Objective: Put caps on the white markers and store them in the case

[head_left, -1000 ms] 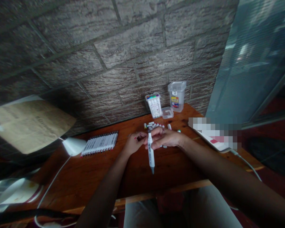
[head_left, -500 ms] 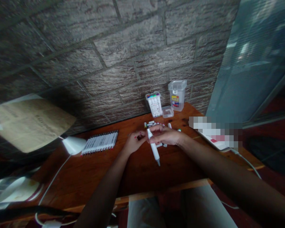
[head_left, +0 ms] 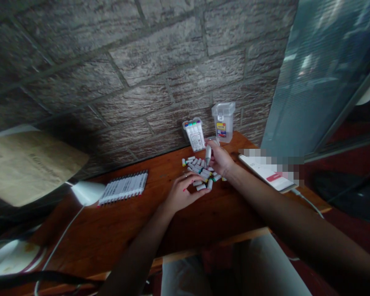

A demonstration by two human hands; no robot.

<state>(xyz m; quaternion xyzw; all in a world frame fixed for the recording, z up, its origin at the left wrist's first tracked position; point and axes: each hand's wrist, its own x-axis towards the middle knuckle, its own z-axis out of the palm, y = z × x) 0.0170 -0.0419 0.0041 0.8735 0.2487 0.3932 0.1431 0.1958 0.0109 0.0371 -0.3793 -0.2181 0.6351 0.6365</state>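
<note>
My right hand (head_left: 219, 158) is closed around a white marker (head_left: 208, 154), its narrow end pointing down over a pile of marker caps (head_left: 197, 165). The caps are short and white, some with coloured ends. My left hand (head_left: 183, 191) lies at the near side of the pile, thumb and fingers apart and curved around a few caps. Its thumb tip is close to a white cap (head_left: 210, 184); whether it touches is hard to tell. Behind the pile stands a clear case of white markers (head_left: 195, 135) with coloured tops.
A row of white markers (head_left: 123, 188) lies at left beside a lamp (head_left: 88, 192) with a paper shade. A clear box (head_left: 224, 121) stands against the stone wall. At right a tablet (head_left: 269, 174) lies on the wooden table (head_left: 234, 209), its cable trailing off the edge.
My right hand moved up and away with the marker, now held over the caps. My left hand moved right to the pile and its fingers spread. The view shifted slightly right.
</note>
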